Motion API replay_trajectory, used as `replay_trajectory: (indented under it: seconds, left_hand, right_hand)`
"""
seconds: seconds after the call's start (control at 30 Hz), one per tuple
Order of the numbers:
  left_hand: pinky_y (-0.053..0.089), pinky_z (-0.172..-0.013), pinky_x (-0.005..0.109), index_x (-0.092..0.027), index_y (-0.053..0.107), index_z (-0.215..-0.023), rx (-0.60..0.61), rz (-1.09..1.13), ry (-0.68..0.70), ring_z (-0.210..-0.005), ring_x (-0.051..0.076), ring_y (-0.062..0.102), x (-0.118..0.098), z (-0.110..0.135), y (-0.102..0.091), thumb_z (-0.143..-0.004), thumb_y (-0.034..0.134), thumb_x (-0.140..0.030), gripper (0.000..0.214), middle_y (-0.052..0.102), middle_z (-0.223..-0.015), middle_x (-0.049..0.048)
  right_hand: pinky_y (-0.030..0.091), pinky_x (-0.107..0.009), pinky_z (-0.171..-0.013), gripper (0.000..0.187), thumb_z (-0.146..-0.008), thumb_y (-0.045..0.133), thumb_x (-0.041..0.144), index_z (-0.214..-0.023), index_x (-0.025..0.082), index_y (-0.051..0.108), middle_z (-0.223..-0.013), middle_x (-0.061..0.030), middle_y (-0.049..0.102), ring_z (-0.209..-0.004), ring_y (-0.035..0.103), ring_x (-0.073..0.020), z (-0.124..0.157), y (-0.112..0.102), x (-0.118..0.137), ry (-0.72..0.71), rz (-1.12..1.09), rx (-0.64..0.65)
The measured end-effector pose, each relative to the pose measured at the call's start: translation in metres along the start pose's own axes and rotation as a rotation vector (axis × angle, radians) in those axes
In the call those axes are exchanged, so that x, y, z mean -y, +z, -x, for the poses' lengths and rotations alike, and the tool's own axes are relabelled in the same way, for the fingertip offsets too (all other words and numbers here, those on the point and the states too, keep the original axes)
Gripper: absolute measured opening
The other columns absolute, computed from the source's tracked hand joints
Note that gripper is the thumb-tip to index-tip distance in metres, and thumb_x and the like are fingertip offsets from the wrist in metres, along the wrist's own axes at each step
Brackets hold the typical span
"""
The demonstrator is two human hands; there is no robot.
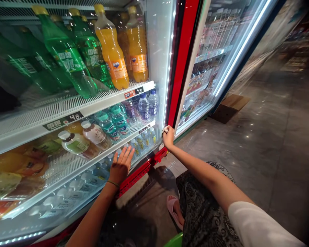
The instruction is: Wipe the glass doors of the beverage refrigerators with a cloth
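Observation:
My left hand (122,164) lies with fingers stretched against the glass front of a drinks fridge, over the lowest rows of bottles. A thin band circles that wrist. My right hand (168,138) is closed at the lower right edge of the fridge, by the red frame (182,65). Pinched in its fingers is a small crumpled white wad (166,129), perhaps tissue or cloth; the fingers hide most of it. Small water bottles (140,142) stand behind the glass between my hands.
Upper shelves hold green soda bottles (67,58) and orange Fanta bottles (115,65). Below are teal-labelled bottles (121,120) and white-capped bottles (76,144). A second lit fridge (208,68) adjoins on the right. A brown box (229,107) lies on the tiled floor (247,144). Something green (174,240) shows below me.

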State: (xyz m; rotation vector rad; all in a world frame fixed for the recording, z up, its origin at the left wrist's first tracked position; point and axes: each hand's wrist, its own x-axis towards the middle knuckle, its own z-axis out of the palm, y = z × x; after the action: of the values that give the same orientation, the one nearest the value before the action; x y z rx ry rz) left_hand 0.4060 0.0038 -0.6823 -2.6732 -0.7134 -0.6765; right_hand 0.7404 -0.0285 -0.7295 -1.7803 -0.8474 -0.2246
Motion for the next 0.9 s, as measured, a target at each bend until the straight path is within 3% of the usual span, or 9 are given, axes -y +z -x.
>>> replay_trajectory:
  seconds: [0.23,0.33,0.47,0.53,0.6,0.7,0.77,0.83,0.9]
  left_hand:
    - [0.007,-0.129,0.047,-0.027,0.036,-0.159,0.025,-0.036,0.016,-0.147,0.026,0.045,0.001,0.000,-0.001,-0.097,0.047,-0.020,0.064,0.044,-0.158,0.0095]
    - [0.007,-0.129,0.045,-0.028,0.035,-0.159,0.031,-0.037,0.008,-0.146,0.025,0.047,0.004,0.001,-0.003,-0.097,0.047,-0.019,0.063,0.046,-0.157,0.0095]
    - [-0.001,-0.129,0.039,-0.030,0.035,-0.159,-0.001,-0.042,0.018,-0.147,0.020,0.045,0.007,0.004,-0.005,-0.099,0.047,-0.019,0.063,0.046,-0.158,0.0057]
    - [-0.002,-0.128,0.037,-0.031,0.035,-0.159,-0.008,-0.041,0.024,-0.148,0.018,0.044,0.008,0.005,-0.006,-0.099,0.047,-0.019,0.063,0.046,-0.158,0.0048]
    - [-0.001,-0.128,0.038,-0.031,0.036,-0.159,-0.019,-0.040,0.016,-0.147,0.019,0.046,0.006,0.005,-0.005,-0.099,0.048,-0.020,0.062,0.047,-0.157,0.0054]
    - [0.002,-0.128,0.041,-0.030,0.035,-0.159,-0.020,-0.058,0.006,-0.145,0.022,0.048,0.005,0.004,-0.005,-0.099,0.049,-0.022,0.062,0.048,-0.157,0.0069]
    - [0.002,-0.128,0.040,-0.031,0.032,-0.160,-0.025,-0.083,0.020,-0.144,0.021,0.049,0.007,0.004,-0.007,-0.100,0.050,-0.022,0.063,0.048,-0.157,0.0064]
    - [0.003,-0.127,0.037,-0.031,0.029,-0.161,-0.044,-0.107,0.042,-0.144,0.020,0.049,0.011,0.005,-0.010,-0.100,0.050,-0.022,0.065,0.049,-0.157,0.0049]
    - [0.003,-0.127,0.035,-0.031,0.028,-0.161,-0.069,-0.126,0.051,-0.144,0.019,0.049,0.016,0.006,-0.014,-0.100,0.050,-0.020,0.066,0.050,-0.156,0.0036]
  right_hand:
    - [0.055,-0.031,-0.082,0.030,-0.079,0.047,0.005,-0.098,0.027,0.053,-0.098,-0.0038,0.057,-0.092,0.059,-0.0211,0.095,0.014,0.066,-0.314,-0.095,0.261]
    - [0.053,-0.032,-0.089,0.031,-0.082,0.045,0.005,-0.105,0.025,0.054,-0.104,-0.0056,0.056,-0.099,0.058,-0.0212,0.070,0.009,0.068,-0.335,-0.106,0.237]
    - [0.045,-0.046,-0.102,0.034,-0.083,0.040,0.005,-0.112,0.019,0.049,-0.114,-0.0121,0.047,-0.112,0.049,-0.0249,-0.014,-0.001,0.050,-0.136,-0.071,-0.074]
    - [0.042,-0.049,-0.104,0.034,-0.082,0.041,0.006,-0.112,0.019,0.050,-0.115,-0.0119,0.047,-0.114,0.047,-0.0254,-0.028,-0.002,0.049,-0.091,-0.059,-0.172]
    - [0.043,-0.049,-0.103,0.036,-0.084,0.041,0.005,-0.115,0.020,0.051,-0.117,-0.0125,0.048,-0.114,0.047,-0.0260,-0.009,0.000,0.058,-0.192,-0.053,-0.094]
    - [0.048,-0.043,-0.095,0.034,-0.090,0.043,0.005,-0.116,0.023,0.056,-0.115,-0.0105,0.054,-0.108,0.050,-0.0250,0.056,0.007,0.081,-0.470,-0.071,0.186]
    - [0.052,-0.036,-0.088,0.028,-0.093,0.049,0.009,-0.110,0.028,0.060,-0.109,-0.0059,0.059,-0.100,0.054,-0.0227,0.088,0.011,0.092,-0.580,-0.101,0.301]
    - [0.052,-0.033,-0.084,0.023,-0.092,0.054,0.011,-0.104,0.029,0.062,-0.104,-0.0031,0.061,-0.095,0.056,-0.0216,0.092,0.012,0.095,-0.607,-0.123,0.323]
    - [0.050,-0.037,-0.087,0.026,-0.090,0.051,0.008,-0.105,0.027,0.059,-0.104,-0.0042,0.058,-0.097,0.054,-0.0229,0.067,0.010,0.092,-0.576,-0.127,0.278]
